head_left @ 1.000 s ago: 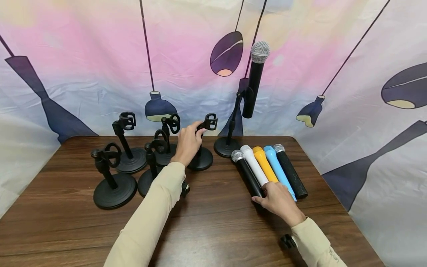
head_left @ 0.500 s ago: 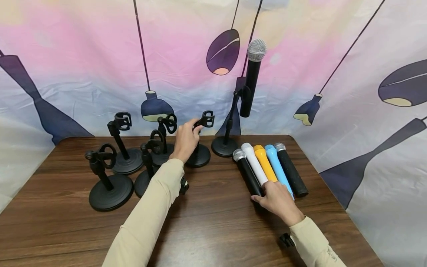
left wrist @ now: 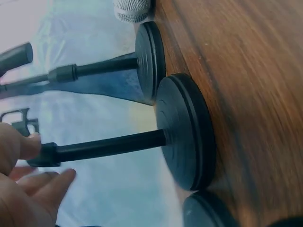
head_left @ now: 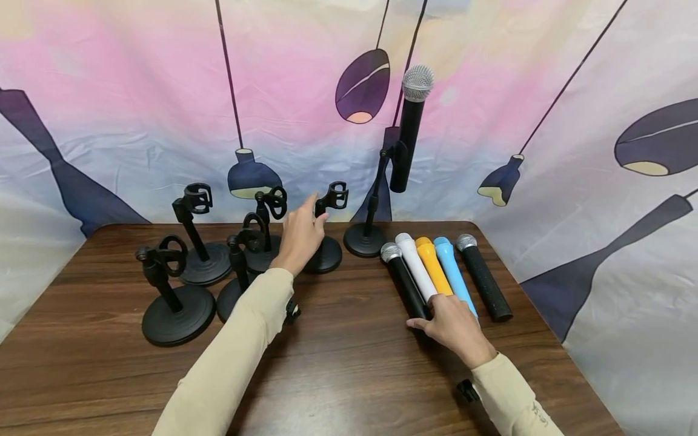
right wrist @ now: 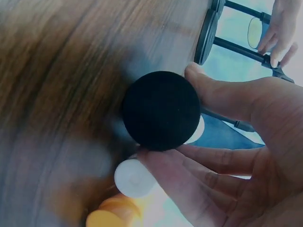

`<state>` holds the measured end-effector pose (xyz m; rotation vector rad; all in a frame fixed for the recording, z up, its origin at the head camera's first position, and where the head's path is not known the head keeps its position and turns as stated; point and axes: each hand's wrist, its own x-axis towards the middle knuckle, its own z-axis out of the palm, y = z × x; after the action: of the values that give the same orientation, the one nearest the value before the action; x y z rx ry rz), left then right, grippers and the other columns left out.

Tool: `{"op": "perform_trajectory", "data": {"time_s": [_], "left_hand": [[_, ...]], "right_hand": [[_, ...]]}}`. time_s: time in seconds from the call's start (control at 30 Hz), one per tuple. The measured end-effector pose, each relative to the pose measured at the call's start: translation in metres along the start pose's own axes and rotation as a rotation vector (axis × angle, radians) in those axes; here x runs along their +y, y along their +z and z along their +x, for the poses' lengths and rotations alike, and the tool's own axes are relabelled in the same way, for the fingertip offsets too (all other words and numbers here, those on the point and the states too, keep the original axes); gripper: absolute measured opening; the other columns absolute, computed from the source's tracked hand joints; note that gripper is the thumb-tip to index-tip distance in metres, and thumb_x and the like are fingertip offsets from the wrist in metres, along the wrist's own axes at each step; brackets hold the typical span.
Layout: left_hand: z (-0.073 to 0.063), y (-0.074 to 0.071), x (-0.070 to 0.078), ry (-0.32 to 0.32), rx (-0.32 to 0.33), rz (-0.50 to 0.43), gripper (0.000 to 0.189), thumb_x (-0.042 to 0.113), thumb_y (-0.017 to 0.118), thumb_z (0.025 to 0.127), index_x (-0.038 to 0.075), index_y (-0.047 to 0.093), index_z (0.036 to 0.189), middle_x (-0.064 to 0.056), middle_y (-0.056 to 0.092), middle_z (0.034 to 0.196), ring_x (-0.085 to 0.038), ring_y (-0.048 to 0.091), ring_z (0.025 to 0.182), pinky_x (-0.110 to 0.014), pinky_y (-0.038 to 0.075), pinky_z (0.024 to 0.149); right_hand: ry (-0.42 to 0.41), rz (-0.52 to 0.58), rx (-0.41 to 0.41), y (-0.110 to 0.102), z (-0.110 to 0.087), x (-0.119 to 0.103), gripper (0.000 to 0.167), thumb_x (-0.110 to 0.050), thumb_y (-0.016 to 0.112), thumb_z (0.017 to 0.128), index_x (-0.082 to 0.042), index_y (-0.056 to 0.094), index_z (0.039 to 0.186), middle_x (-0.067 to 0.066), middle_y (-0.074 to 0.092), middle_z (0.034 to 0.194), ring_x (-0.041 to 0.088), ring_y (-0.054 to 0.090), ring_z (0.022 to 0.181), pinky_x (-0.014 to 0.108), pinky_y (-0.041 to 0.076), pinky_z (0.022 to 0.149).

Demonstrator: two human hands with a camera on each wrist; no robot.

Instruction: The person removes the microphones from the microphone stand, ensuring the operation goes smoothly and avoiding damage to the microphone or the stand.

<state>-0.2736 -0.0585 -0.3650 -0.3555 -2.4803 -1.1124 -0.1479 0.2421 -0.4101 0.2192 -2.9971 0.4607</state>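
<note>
In the head view my left hand [head_left: 301,236] is beside the upper part of a black desktop microphone stand [head_left: 324,257]. The left wrist view shows its thumb close to the clip joint, with the other fingers spread and off the pole [left wrist: 109,146]. My right hand [head_left: 455,324] pinches the lower end of a black microphone [head_left: 405,284] with a silver mesh head, lying on the table. Its round black end [right wrist: 161,111] sits between thumb and fingers. Alongside lie a white microphone [head_left: 417,266], a yellow one [head_left: 434,266] and a light blue one [head_left: 455,272].
Another black microphone [head_left: 485,281] lies apart at the right. A stand at the back holds an upright, tilted black microphone [head_left: 411,133]. Several stands with bare clips, one being the front left stand [head_left: 177,315], fill the left of the wooden table [head_left: 349,375]. Behind hangs a printed cloth [head_left: 305,91].
My left hand has loosened and drawn slightly left from the stand's clip joint. The rightmost black microphone has shifted right, leaving a gap beside the blue one. My right hand stays in place.
</note>
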Motion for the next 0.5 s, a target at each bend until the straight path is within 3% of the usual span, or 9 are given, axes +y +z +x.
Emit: {"op": "perform_trajectory", "data": {"time_s": [0.1,0.2,0.3,0.4,0.5], "left_hand": [[-0.013,-0.009,0.009,0.006,-0.042,0.096,0.059,0.021,0.061,0.104,-0.001,0.038,0.154,-0.019,0.067,0.085,-0.025,0.055,0.050,-0.038,0.045,0.053],[-0.028,-0.017,0.022,0.032,-0.110,0.158,0.050,0.021,0.062,0.104,-0.001,0.049,0.146,-0.019,0.071,0.101,-0.023,0.061,0.056,-0.037,0.048,0.053],[-0.038,-0.020,0.035,0.050,-0.200,0.149,0.037,0.021,0.063,0.103,0.003,0.061,0.136,-0.014,0.073,0.106,-0.021,0.069,0.070,-0.038,0.054,0.061],[-0.037,-0.015,0.044,0.060,-0.292,0.090,0.032,0.022,0.064,0.103,0.007,0.065,0.131,-0.008,0.074,0.111,-0.023,0.072,0.095,-0.043,0.057,0.080],[-0.026,-0.006,0.047,0.039,-0.358,0.018,0.034,0.023,0.063,0.103,0.008,0.064,0.134,-0.008,0.074,0.113,-0.023,0.070,0.101,-0.045,0.054,0.087]], "right_hand": [[-0.017,-0.020,0.031,-0.003,0.001,-0.001,0.046,-0.038,0.091,0.076,-0.010,0.057,0.065,-0.003,0.038,0.051,0.012,0.039,0.045,0.027,0.032,0.042],[-0.029,-0.031,0.060,-0.005,0.002,-0.003,0.041,-0.034,0.092,0.076,-0.006,0.062,0.071,-0.004,0.038,0.050,0.012,0.039,0.045,0.027,0.031,0.042],[-0.041,-0.048,0.076,-0.007,0.005,-0.004,0.037,-0.030,0.091,0.077,-0.002,0.069,0.082,-0.002,0.046,0.053,0.013,0.043,0.046,0.028,0.034,0.042],[-0.053,-0.067,0.096,-0.005,0.013,-0.008,0.036,-0.028,0.091,0.077,-0.001,0.070,0.088,-0.001,0.052,0.059,0.015,0.048,0.050,0.030,0.038,0.044],[-0.072,-0.074,0.127,-0.001,0.023,-0.014,0.035,-0.025,0.092,0.076,-0.001,0.069,0.088,0.000,0.053,0.063,0.017,0.050,0.054,0.032,0.042,0.047]]}}
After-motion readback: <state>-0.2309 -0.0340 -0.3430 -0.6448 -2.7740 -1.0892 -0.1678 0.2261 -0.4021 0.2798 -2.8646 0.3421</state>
